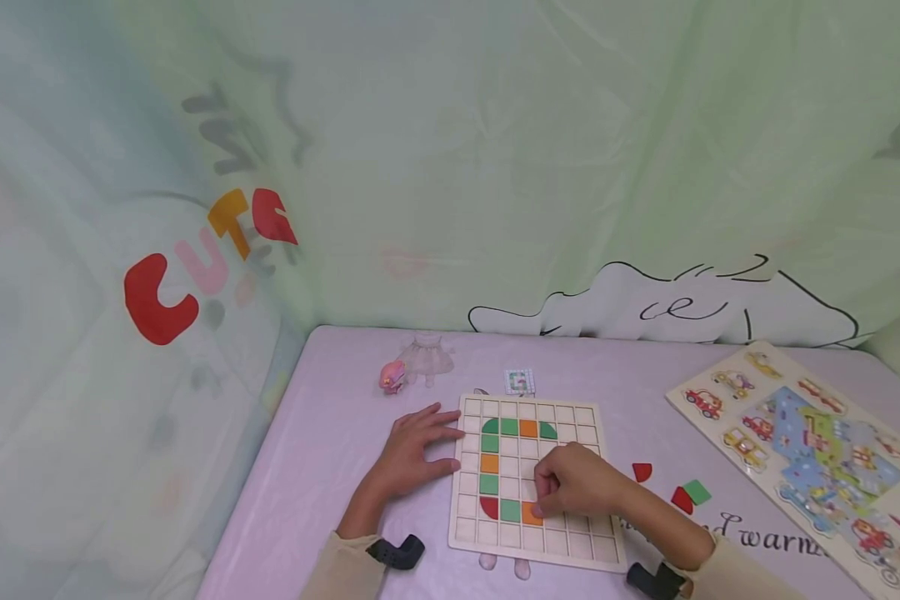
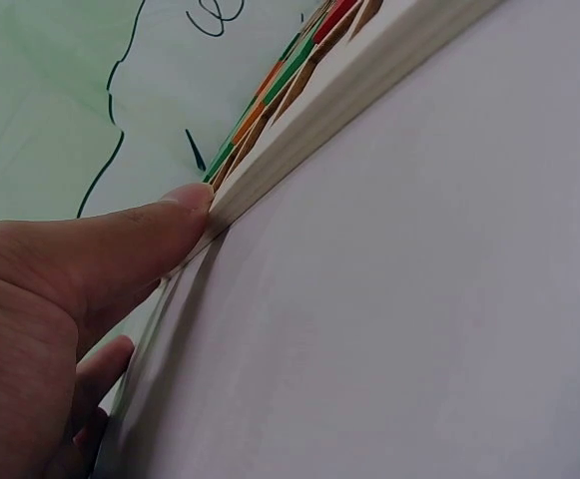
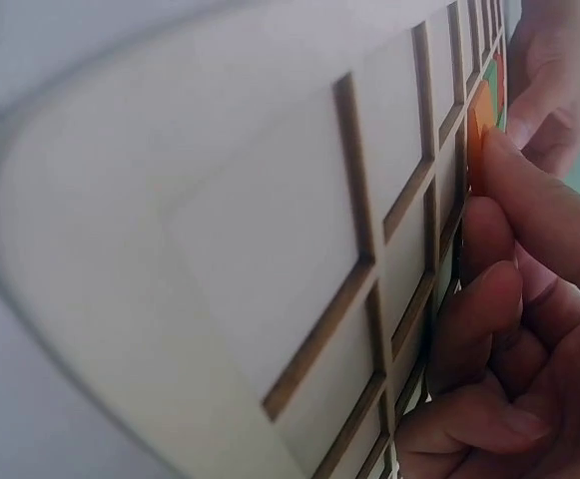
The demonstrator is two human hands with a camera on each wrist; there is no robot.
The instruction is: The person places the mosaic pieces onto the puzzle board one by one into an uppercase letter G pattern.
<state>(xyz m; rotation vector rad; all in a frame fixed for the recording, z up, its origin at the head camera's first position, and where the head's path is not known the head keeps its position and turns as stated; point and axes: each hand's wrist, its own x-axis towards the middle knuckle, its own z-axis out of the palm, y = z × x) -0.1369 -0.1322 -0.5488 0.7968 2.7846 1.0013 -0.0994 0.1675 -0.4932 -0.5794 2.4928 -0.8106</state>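
A wooden grid board [image 1: 509, 467] lies on the table, bearing green, orange and red tiles in a C-like outline. At the lower end of the outline, my right hand [image 1: 579, 481] pinches an orange square tile [image 1: 529, 517] over a cell. The right wrist view shows thumb and index finger at that orange tile [image 3: 481, 140], which tilts slightly; the other fingers curl beneath. My left hand [image 1: 417, 446] rests spread along the board's left edge. Its thumb [image 2: 185, 205] touches the edge in the left wrist view.
Loose red quarter-round tiles [image 1: 642, 472] and a green square tile [image 1: 697, 492] lie right of the board. A vehicle picture puzzle [image 1: 787, 450] occupies the right side. A small patterned card [image 1: 519, 382] and a pink trinket [image 1: 393, 377] lie behind the board.
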